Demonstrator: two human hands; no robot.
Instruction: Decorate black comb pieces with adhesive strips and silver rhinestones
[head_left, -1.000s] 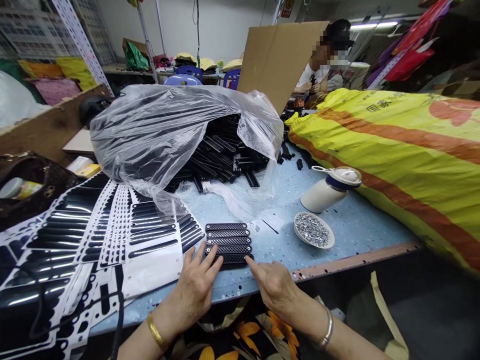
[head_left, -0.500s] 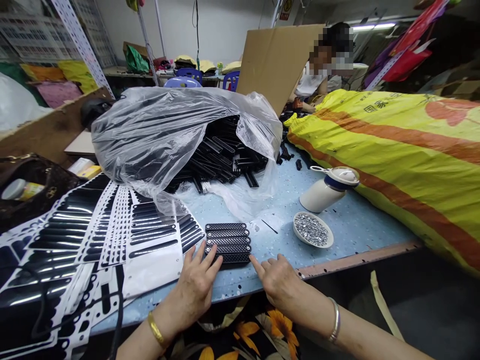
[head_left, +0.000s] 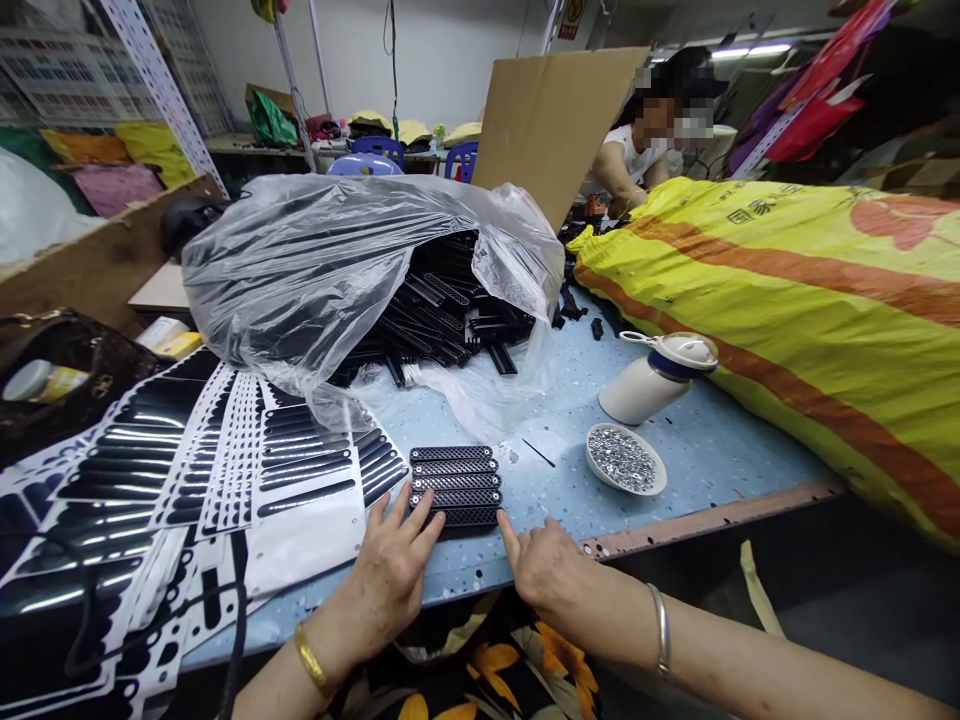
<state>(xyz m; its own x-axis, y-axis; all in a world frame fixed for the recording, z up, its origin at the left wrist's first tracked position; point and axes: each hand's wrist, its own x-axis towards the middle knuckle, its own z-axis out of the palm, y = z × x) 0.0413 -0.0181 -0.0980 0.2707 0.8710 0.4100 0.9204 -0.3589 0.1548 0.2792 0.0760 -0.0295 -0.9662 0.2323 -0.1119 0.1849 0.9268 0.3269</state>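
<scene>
Several black textured strips (head_left: 456,484) lie side by side on the blue table (head_left: 555,400), forming a block. My left hand (head_left: 397,550) is spread at the block's lower left corner, its fingertips touching the nearest strips. At the lower right corner, the index finger of my right hand (head_left: 544,560) points out against the strip's end while its other fingers are curled in. Whether anything is inside those curled fingers is hidden. A white bowl of small silver parts (head_left: 624,460) stands right of the strips, and a thin dark rod (head_left: 538,453) lies between them.
Behind the strips, a clear plastic bag (head_left: 315,260) spills black pieces. Sheets of black stickers (head_left: 300,460) cover the left side. A white lidded bottle (head_left: 645,390) stands beside a large yellow sack (head_left: 810,290). Another person (head_left: 637,150) leans behind a cardboard sheet (head_left: 555,130).
My right hand has shifted slightly left, and its fingers are more curled. The person behind has leaned over to the right. My left hand and the strips look unmoved.
</scene>
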